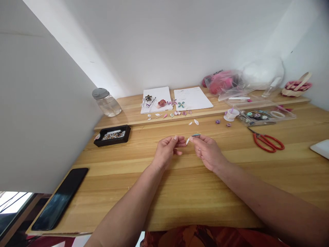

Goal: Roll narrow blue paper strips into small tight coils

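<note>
Near the middle of the wooden table, my right hand (207,151) pinches a small white petal-shaped piece (187,141) and a thin blue item (196,135) with a fine golden wire. My left hand (168,148) is just left of the white piece, thumb and forefinger pressed together; what they hold, if anything, is too small to make out. Just beyond the hands lie white petal pieces (196,122). Farther back, a row of small pink and white petals (177,113) runs along the raised shelf's edge.
Papers (193,98) with wire flowers (162,103) lie behind. At left are a bottle (106,102), a black bead tray (112,135) and a phone (60,199). Red-handled scissors (268,142), a white spool (231,115), a clear box (266,113) and a small basket (296,87) are at right.
</note>
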A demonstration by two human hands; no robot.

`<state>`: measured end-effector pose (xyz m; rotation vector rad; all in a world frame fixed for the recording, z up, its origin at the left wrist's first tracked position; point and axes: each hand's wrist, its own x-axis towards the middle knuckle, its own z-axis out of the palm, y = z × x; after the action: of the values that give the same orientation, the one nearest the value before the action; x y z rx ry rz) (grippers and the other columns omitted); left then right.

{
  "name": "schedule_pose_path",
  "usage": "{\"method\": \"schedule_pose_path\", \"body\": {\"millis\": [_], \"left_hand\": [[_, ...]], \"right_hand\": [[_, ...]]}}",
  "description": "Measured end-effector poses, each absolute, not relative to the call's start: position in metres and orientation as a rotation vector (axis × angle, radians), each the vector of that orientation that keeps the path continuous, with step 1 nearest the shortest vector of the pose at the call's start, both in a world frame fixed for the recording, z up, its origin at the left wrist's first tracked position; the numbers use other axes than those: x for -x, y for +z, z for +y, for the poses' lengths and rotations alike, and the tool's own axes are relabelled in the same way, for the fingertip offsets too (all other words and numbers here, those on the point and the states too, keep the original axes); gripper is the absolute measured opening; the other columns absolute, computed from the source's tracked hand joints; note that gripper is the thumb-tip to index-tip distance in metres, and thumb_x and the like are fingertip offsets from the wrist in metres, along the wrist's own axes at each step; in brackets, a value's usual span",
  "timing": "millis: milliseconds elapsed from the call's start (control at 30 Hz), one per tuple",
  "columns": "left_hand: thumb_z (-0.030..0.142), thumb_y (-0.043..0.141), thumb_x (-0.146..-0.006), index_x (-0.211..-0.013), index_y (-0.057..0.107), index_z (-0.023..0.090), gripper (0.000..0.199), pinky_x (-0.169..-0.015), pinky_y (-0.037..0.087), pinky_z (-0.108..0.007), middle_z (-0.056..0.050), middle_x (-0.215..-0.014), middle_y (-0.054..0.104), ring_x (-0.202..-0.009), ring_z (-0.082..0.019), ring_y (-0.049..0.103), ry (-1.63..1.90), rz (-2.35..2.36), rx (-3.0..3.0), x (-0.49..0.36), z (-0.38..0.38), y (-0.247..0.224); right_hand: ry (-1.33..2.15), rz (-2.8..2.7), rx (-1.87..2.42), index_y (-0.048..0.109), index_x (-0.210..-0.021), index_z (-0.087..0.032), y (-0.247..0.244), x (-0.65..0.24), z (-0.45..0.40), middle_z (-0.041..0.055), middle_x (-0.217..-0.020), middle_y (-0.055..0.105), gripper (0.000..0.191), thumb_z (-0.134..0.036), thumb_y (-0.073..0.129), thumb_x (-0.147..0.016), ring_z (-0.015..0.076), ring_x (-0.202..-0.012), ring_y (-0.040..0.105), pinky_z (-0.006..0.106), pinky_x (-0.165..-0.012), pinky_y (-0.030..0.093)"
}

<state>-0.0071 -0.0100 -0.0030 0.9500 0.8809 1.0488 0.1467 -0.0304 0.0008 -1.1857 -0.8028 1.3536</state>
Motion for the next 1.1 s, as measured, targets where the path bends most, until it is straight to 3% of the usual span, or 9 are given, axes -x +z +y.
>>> {"method": "schedule_pose_path", "body": {"millis": [100, 200, 367, 533, 833, 1100], "left_hand": [[0.029, 0.075, -0.074, -0.101, 0.071, 0.012, 0.031, -0.067, 0.055, -0.022, -0.012, -0.107, 0.070, -0.092, -0.019, 0.069, 1.006, 0.751, -0.879, 0.003, -0.014, -0.002], [0.025, 0.075, -0.074, -0.102, 0.070, 0.013, 0.031, -0.072, 0.056, -0.024, -0.010, -0.102, 0.071, -0.083, -0.017, 0.070, 0.970, 0.712, -0.825, 0.000, -0.017, -0.002], [0.031, 0.077, -0.073, -0.099, 0.070, 0.012, 0.033, -0.069, 0.055, -0.025, -0.008, -0.090, 0.070, -0.072, -0.015, 0.069, 0.976, 0.733, -0.831, -0.001, -0.018, -0.003], [0.025, 0.082, -0.065, -0.093, 0.070, 0.011, 0.034, -0.067, 0.053, -0.023, -0.007, -0.084, 0.070, -0.070, -0.013, 0.068, 0.983, 0.781, -0.844, -0.002, -0.017, -0.007], [0.024, 0.083, -0.065, -0.092, 0.069, 0.011, 0.033, -0.059, 0.050, -0.019, -0.004, -0.075, 0.068, -0.066, -0.011, 0.066, 0.945, 0.773, -0.870, -0.005, -0.021, -0.005], [0.023, 0.084, -0.061, -0.091, 0.068, 0.010, 0.036, -0.060, 0.051, -0.022, -0.004, -0.074, 0.068, -0.062, -0.011, 0.065, 0.942, 0.833, -0.903, -0.002, -0.020, -0.001]], "right_hand": [[1.358, -0.796, 1.189, 0.057, -0.068, -0.018, 0.003, -0.146, -0.031, -0.0103, -0.042, 0.034, 0.026, -0.038, 0.074, -0.068, 0.0045, -0.039, 0.020, 0.023, -0.039, 0.011], [1.361, -0.789, 1.187, 0.060, -0.069, -0.017, 0.006, -0.145, -0.032, -0.0101, -0.042, 0.034, 0.026, -0.038, 0.074, -0.066, 0.0043, -0.039, 0.019, 0.024, -0.040, 0.010], [1.371, -0.767, 1.198, 0.057, -0.067, -0.018, 0.006, -0.145, -0.031, -0.0104, -0.041, 0.033, 0.026, -0.039, 0.074, -0.066, 0.0044, -0.038, 0.019, 0.023, -0.039, 0.010], [1.386, -0.774, 1.163, 0.053, -0.063, -0.019, 0.004, -0.146, -0.031, -0.0112, -0.040, 0.030, 0.030, -0.040, 0.074, -0.066, 0.0043, -0.038, 0.018, 0.023, -0.038, 0.012], [1.354, -0.812, 1.177, 0.061, -0.069, -0.017, 0.005, -0.146, -0.032, -0.0110, -0.042, 0.029, 0.025, -0.039, 0.073, -0.069, 0.0045, -0.039, 0.017, 0.023, -0.039, 0.012], [1.317, -0.826, 1.173, 0.058, -0.067, -0.018, 0.003, -0.149, -0.030, -0.0101, -0.041, 0.032, 0.024, -0.036, 0.073, -0.069, 0.0051, -0.039, 0.020, 0.022, -0.039, 0.015]]}}
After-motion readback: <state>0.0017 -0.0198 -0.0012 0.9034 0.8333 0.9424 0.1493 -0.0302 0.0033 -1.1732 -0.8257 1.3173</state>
